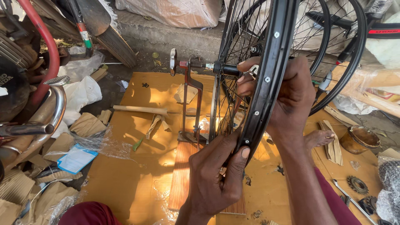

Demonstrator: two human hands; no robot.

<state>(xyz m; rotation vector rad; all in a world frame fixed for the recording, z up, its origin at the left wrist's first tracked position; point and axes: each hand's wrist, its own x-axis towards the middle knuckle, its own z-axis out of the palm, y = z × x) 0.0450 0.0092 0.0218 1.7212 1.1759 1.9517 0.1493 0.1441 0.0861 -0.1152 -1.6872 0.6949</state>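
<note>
Left hand [216, 177] gripping black wheel rim [266, 79] low down, right hand [287, 93] pinching small metal spoke tool [252, 71] near hub, wheel upright in red truing stand [189, 100] on cardboard-covered floor [133, 179]

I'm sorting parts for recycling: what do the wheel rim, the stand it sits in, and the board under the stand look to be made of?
Rim: probably metal, glossy black coat, with bright spoke nipples set in it; the left hand grips it.
Stand: metal, red-brown paint, worn in places, or perhaps rust.
Board: wood or wood-look laminate, reddish grain stripes.
</note>
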